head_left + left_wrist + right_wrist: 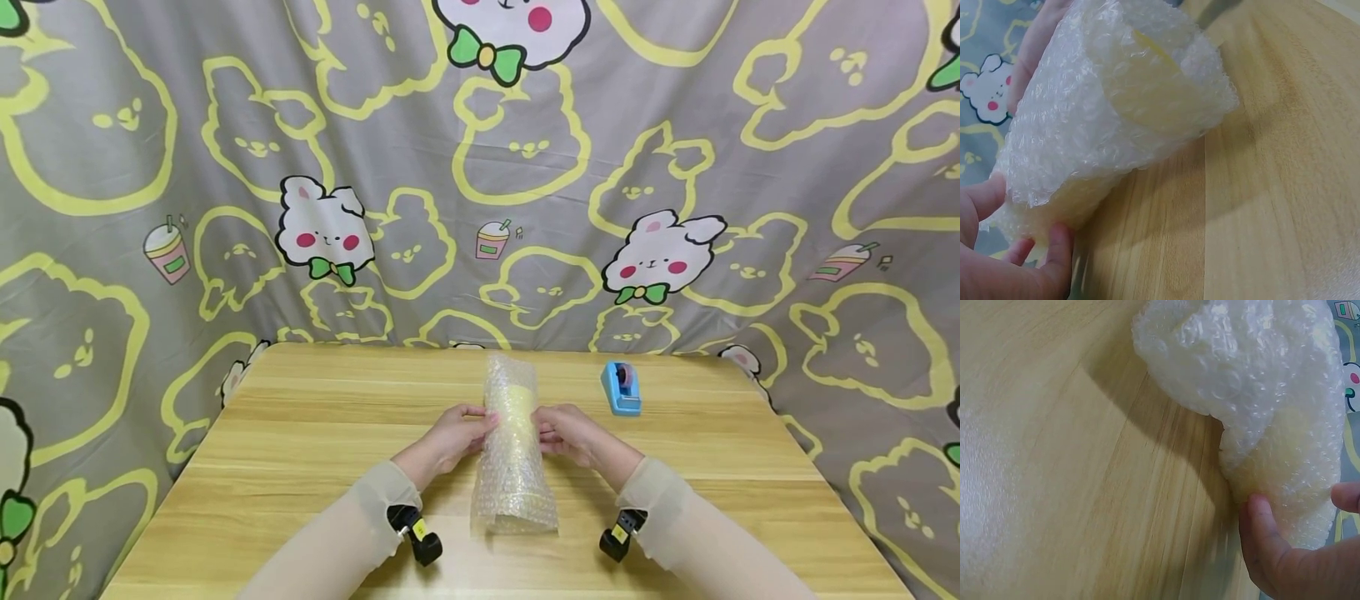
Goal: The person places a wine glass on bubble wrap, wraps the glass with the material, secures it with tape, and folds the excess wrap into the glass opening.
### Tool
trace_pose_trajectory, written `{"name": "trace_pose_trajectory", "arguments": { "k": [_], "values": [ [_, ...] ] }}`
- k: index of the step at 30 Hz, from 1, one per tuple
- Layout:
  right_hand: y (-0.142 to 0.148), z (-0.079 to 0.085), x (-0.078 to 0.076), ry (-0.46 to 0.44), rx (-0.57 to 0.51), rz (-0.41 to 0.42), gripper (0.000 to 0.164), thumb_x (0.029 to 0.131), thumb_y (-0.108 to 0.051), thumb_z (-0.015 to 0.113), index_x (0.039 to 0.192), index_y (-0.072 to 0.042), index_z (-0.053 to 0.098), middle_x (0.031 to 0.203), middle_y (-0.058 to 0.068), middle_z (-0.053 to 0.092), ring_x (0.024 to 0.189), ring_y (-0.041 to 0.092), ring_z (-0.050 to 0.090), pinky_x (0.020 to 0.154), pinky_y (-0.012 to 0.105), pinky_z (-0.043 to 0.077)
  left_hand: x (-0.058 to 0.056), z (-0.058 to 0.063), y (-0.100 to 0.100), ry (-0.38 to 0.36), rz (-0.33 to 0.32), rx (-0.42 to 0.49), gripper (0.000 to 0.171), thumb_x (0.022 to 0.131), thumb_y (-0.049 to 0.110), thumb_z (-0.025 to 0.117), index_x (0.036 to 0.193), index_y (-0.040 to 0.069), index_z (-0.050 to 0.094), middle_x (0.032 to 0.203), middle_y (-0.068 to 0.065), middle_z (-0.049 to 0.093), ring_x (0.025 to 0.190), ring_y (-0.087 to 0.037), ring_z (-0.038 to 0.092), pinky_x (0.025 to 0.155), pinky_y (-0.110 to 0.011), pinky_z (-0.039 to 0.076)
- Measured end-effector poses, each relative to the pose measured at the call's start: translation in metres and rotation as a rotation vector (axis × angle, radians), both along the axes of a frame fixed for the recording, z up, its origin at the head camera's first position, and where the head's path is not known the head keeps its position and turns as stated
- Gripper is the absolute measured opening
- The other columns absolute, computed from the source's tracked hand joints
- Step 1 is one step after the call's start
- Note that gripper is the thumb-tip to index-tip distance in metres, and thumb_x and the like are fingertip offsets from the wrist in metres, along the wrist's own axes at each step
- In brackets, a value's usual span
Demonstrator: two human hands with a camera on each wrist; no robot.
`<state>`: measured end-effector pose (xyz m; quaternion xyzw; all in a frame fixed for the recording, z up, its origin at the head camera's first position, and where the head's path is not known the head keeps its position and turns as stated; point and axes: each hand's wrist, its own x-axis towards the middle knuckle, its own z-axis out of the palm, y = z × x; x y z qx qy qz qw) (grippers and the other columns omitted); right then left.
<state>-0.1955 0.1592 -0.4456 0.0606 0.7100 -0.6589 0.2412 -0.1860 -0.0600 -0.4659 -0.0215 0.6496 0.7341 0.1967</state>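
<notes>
Over table (300,442), bubble-wrapped bundle (514,446) front-to-back.

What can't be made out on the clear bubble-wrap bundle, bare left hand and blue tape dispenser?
Pale-yellow object: identity blurred by clear bubble wrap, all views.
Whether the wrap is taped: glare masks it, all views.
Left hand: some fingertips, hidden behind the wrap, head view.
Blue tape dispenser: tape's free end, too small, head view.
</notes>
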Motion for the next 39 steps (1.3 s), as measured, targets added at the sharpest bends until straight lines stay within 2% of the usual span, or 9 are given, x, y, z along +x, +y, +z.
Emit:
{"name": "trace_pose_trajectory", "arguments": {
  "k": [5, 15, 22, 25, 34, 39],
  "values": [
    [0.0004, -0.0002, -0.0001, 0.000, 0.005, 0.002, 0.046, 0.090, -0.014, 0.058, 0.124, 0.015, 0.050, 0.094, 0.011, 0.061, 0.083, 0.018, 0.061, 0.076, 0.029, 0.059, -0.0003, 0.0001, 0.0000, -0.006, -0.004, 0.022, 0.045, 0.097, 0.008, 0.066, 0.130, -0.012, 0.043, 0.104, -0.011, 0.062, 0.084, -0.015, 0.065, 0.091, -0.037, 0.055],
    [0.0013, -0.0017, -0.0011, -0.009, 0.001, 0.007, 0.042, 0.089, -0.014, 0.058, 0.120, 0.013, 0.051, 0.093, 0.009, 0.061, 0.082, 0.016, 0.060, 0.073, 0.025, 0.058, -0.0017, -0.0006, -0.0003, -0.008, -0.008, 0.032, 0.047, 0.096, 0.006, 0.066, 0.132, -0.013, 0.041, 0.112, -0.016, 0.060, 0.086, -0.016, 0.065, 0.091, -0.033, 0.055],
    [0.0025, -0.0023, -0.0010, -0.011, 0.014, 0.001, 0.042, 0.088, -0.015, 0.058, 0.120, 0.011, 0.050, 0.097, 0.011, 0.059, 0.083, 0.017, 0.058, 0.072, 0.023, 0.057, -0.0027, -0.0010, 0.0022, 0.014, -0.036, 0.017, 0.052, 0.098, 0.008, 0.064, 0.136, -0.019, 0.041, 0.124, -0.025, 0.058, 0.097, -0.019, 0.065, 0.096, -0.035, 0.054],
    [0.0031, -0.0015, -0.0012, -0.015, 0.016, 0.006, 0.042, 0.088, -0.015, 0.058, 0.121, 0.010, 0.049, 0.100, 0.013, 0.058, 0.085, 0.018, 0.058, 0.074, 0.024, 0.057, -0.0027, -0.0010, 0.0032, 0.011, -0.042, -0.004, 0.050, 0.099, 0.010, 0.062, 0.135, -0.020, 0.044, 0.126, -0.025, 0.057, 0.101, -0.020, 0.064, 0.097, -0.035, 0.053],
    [0.0059, 0.0020, -0.0007, -0.007, 0.020, 0.002, 0.042, 0.091, -0.013, 0.058, 0.123, 0.011, 0.049, 0.096, 0.011, 0.060, 0.082, 0.017, 0.060, 0.072, 0.024, 0.057, -0.0020, -0.0028, 0.0062, 0.006, -0.026, 0.005, 0.052, 0.099, 0.010, 0.064, 0.134, -0.019, 0.041, 0.125, -0.027, 0.056, 0.107, -0.027, 0.065, 0.099, -0.037, 0.052],
    [0.0051, 0.0024, -0.0002, -0.007, 0.001, 0.009, 0.041, 0.091, -0.011, 0.056, 0.124, 0.013, 0.048, 0.093, 0.010, 0.059, 0.081, 0.017, 0.059, 0.071, 0.024, 0.058, -0.0018, -0.0025, 0.0067, -0.012, -0.011, 0.000, 0.053, 0.097, 0.013, 0.067, 0.133, -0.015, 0.039, 0.116, -0.022, 0.061, 0.095, -0.023, 0.067, 0.094, -0.038, 0.055]
  ]
}}
